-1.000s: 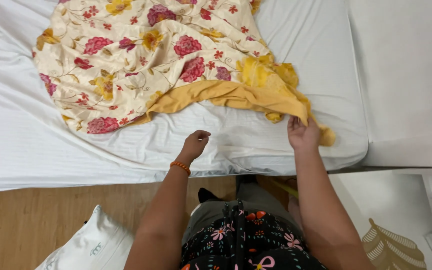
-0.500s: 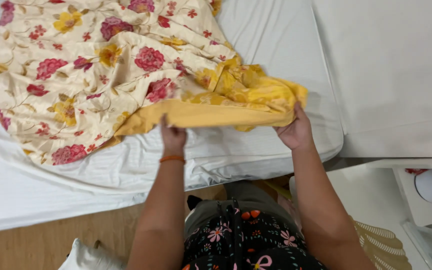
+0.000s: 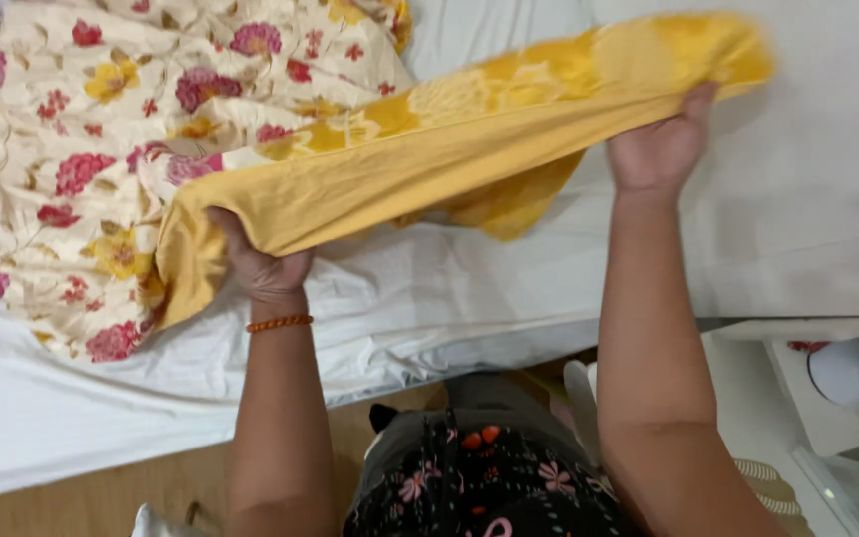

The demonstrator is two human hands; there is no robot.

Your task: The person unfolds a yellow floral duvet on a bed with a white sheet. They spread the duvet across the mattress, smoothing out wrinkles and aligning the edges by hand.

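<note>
Both hands grip the yellow hem of a floral cover (image 3: 101, 149). The left hand (image 3: 256, 264) has its fingers closed on the hem low at the left, and the right hand (image 3: 658, 149) pinches it higher at the right, so the hem is stretched above the bed (image 3: 449, 308). The rest of the cover lies on the white sheet. A wooden floor (image 3: 82, 497) shows below, and a white round object (image 3: 842, 373) stands at the right.

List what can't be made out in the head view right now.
- Left hand: fingers tucked under the yellow fabric edge, so the grip is hidden.
- Right hand: fingertips covered by the same edge, which is motion-blurred at that end.
- Floral cloth: cut off by the top and left edges.
- White round object: cut off at the right edge, kind unclear.
</note>
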